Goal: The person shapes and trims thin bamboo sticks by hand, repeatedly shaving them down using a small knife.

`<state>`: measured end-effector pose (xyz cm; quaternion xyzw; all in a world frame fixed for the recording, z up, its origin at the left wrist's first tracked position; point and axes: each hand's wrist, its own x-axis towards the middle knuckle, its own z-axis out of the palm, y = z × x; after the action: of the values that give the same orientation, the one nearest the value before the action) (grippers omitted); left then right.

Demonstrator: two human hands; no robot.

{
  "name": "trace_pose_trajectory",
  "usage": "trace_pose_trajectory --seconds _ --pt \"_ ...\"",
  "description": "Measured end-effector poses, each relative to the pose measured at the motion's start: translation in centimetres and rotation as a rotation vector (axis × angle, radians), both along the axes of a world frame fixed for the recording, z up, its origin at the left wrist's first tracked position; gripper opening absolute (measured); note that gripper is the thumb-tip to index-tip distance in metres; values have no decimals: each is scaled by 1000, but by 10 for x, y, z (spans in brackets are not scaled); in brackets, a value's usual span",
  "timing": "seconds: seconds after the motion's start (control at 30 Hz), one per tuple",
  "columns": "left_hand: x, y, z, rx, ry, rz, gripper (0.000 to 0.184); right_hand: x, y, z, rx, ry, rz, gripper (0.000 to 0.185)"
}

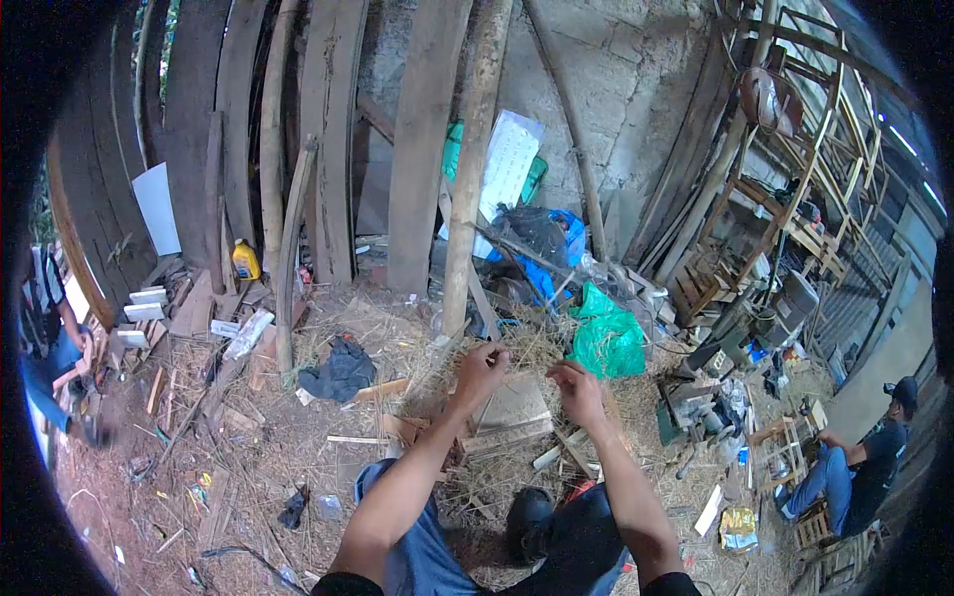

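Note:
My left hand (pixel 481 372) is raised in front of me with its fingers curled and the thumb near the fingertips. Across from it, a short gap away, my right hand (pixel 578 389) has its fingers bent together in a pinch. Whatever either hand holds is too small to make out. Below and between them lies a flat wooden board (pixel 515 402) on the straw-strewn ground. My knees in blue jeans (pixel 417 531) are bent under my forearms, and a dark shoe (pixel 530 521) shows between them.
Green plastic sheeting (pixel 608 333) lies beyond my right hand; a dark cloth (pixel 340 370) is to the left. A wooden pole (pixel 473 189) stands ahead. A seated person (pixel 863 467) is at right, another person (pixel 60 338) at far left. Wood scraps litter the ground.

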<state>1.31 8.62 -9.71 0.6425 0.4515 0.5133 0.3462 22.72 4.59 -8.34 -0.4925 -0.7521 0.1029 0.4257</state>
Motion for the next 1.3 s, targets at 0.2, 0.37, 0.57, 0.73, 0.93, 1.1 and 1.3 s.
trace_pose_trajectory --seconds 0.2,0.37,0.57,0.73,0.93,1.1,1.3 --pt "9 -7 6 -25 -2 -39 20 13 8 -8 176 -235 -10 23" --pt "13 -4 -9 73 -40 -84 15 -7 0 6 -353 530 186 19" --pt "28 -39 20 88 129 -13 15 -8 -12 23 -576 760 318 29" --pt "33 -53 40 97 171 -3 12 -13 -22 35 -636 910 275 24" --pt "39 -64 52 288 177 10 8 -15 -18 36 -643 889 340 20" --pt "34 -69 46 238 208 -62 9 -16 -20 37 -707 865 319 15" --pt "20 -63 48 166 185 -136 13 -11 -14 42 -758 827 338 16"
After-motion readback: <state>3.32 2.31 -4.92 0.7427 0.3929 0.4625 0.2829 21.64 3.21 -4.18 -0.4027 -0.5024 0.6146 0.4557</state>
